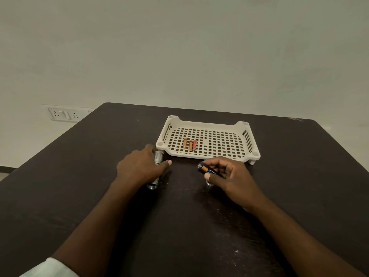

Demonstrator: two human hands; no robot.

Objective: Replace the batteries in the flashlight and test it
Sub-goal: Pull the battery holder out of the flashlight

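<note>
Dark wood tabletop (199, 226) fills the lower view, with a pale wall behind it and a white socket plate (63, 113) on that wall, off beyond the left hand. That left hand (139, 166) lies over a silver flashlight (157, 157) resting on the table, fingers curled around its barrel and thumb stretched out toward the right; the ribbed head pokes out past the knuckles on the far side, and the open threaded end (152, 185) shows below the palm on the near side. Well apart to its right, the right hand (227, 174) pinches a black-and-copper battery (208, 170) between thumb and fingertips, lifted off the table and pointing toward the left hand. Just under the thumb of that hand a small silver cap (209, 183) sits on the table. Just beyond both hands stands a white perforated tray (207, 154) on short feet, holding three orange batteries (190, 144) side by side in its left half, on the flashlight's side
</note>
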